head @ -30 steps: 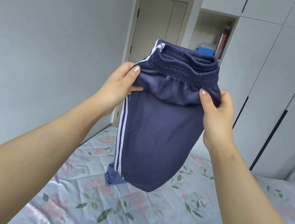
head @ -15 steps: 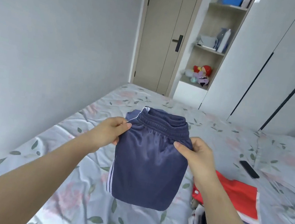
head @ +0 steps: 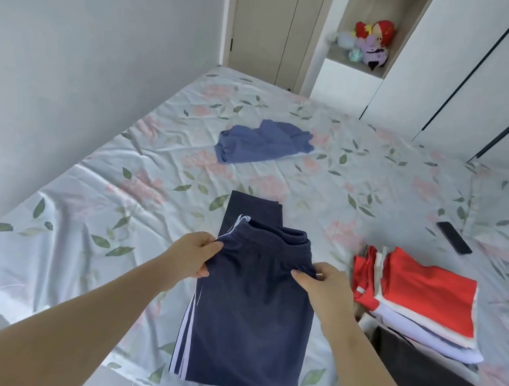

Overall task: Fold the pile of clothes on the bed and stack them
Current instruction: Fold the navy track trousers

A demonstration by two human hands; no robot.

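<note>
The left hand (head: pixel 194 255) and the right hand (head: pixel 315 282) each pinch one side of the elastic waistband of the folded navy track pants (head: pixel 248 320). The pants lie on the floral bed sheet (head: pixel 110 202) near its front edge, white side stripes to the left, with a lower folded layer projecting beyond the waistband. A stack of folded clothes (head: pixel 424 295), red item on top, sits just right of the pants, a crumpled blue garment (head: pixel 261 141) lies well apart farther up the bed, and a phone (head: pixel 454 237) rests beyond the stack.
</note>
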